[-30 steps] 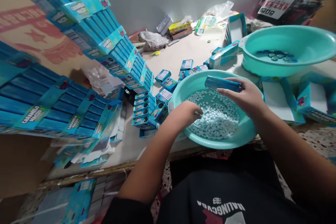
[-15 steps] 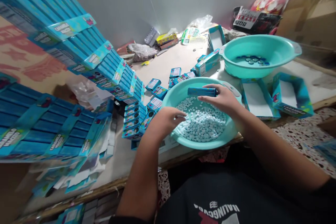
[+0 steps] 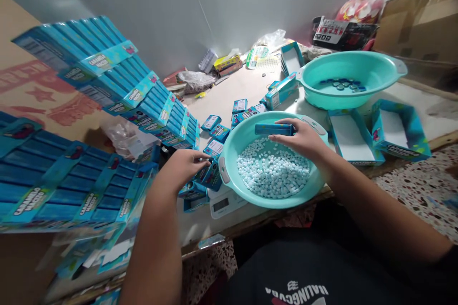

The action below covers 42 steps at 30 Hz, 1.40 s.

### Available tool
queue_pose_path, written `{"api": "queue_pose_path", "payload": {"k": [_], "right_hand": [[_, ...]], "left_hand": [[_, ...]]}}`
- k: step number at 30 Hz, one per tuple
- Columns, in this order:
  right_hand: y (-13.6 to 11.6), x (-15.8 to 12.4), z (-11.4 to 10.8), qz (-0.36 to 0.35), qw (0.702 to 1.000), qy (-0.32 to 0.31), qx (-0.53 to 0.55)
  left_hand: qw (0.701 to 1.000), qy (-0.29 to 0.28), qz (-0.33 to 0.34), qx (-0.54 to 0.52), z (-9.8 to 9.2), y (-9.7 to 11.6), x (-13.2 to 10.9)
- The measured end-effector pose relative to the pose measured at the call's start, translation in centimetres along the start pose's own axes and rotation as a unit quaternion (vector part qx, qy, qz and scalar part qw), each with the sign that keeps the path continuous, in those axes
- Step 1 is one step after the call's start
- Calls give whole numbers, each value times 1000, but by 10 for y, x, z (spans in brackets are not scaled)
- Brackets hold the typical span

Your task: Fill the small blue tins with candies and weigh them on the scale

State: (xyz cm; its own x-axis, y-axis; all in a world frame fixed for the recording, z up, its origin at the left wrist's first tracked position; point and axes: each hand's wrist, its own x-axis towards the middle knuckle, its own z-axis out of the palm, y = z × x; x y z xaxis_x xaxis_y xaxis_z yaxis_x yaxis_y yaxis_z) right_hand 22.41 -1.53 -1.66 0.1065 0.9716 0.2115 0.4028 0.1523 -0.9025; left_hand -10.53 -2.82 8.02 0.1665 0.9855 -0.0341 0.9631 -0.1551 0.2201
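Observation:
A teal basin [image 3: 229, 147] full of small pale blue tablets [image 3: 272, 171] sits on a white scale [image 3: 223, 202] at the table's near edge. My right hand [image 3: 304, 138] hovers over the basin's far side, closed on a long blue box [image 3: 274, 128] held level. My left hand [image 3: 184, 164] is left of the basin, fingers curled on one small blue box [image 3: 211, 174] in a stack of the same boxes.
Tall stacks of blue display cartons [image 3: 118, 86] lean at the left. A second teal basin [image 3: 352, 81] holds dark blue discs at the back right. Open empty cartons [image 3: 397, 136] lie to the right. Loose small boxes [image 3: 239, 105] and plastic bags litter the far table.
My left hand has left the tablets in the basin and moved left to the stack of small boxes. My right hand keeps the long box over the basin. The view has shifted right.

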Motion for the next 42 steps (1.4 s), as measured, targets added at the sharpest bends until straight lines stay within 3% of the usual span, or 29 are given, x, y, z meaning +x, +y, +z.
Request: {"api": "queue_pose_path", "payload": {"k": [7,11,16,22,24,26,30,33,36,39,41,42], "right_hand": [[-1,-2,0,-7,1000,-18,-7],[-3,-3,-1,-4,1000,-19,-7],[-4,-3,-2,1,1000,-21,-13],[-6,-3,-2,-10,999,-24,-30],[-5,-3,-2,-13,999,-24,-38],[-1,-2,-1,-31,998,-16,-54],[13,-1,-1,-112,983,-5,-145],[21,-1,0,-135,954,-23,-267],[18,-1,1,-136,908,9,-397],[4,0,3,-212,855,45,-471],[-6,2,5,-284,833,8,-475],[-11,4,7,-311,829,-45,-462]], "left_hand": [[997,-51,-38,-34,3,-12,-5],[999,-22,-5,-49,6,-17,-7],[998,14,27,-61,9,-8,-12],[994,15,-6,-110,13,-5,-28],[988,67,0,-136,17,-11,-36],[971,175,-9,-163,24,-20,-49],[889,402,-54,-212,58,-32,-91],[841,503,-49,-193,99,-30,-126],[845,491,-62,-204,142,-28,-154],[869,443,-81,-204,173,-27,-174],[872,446,-73,-186,185,-23,-186],[874,449,-51,-180,190,-18,-192]]}}
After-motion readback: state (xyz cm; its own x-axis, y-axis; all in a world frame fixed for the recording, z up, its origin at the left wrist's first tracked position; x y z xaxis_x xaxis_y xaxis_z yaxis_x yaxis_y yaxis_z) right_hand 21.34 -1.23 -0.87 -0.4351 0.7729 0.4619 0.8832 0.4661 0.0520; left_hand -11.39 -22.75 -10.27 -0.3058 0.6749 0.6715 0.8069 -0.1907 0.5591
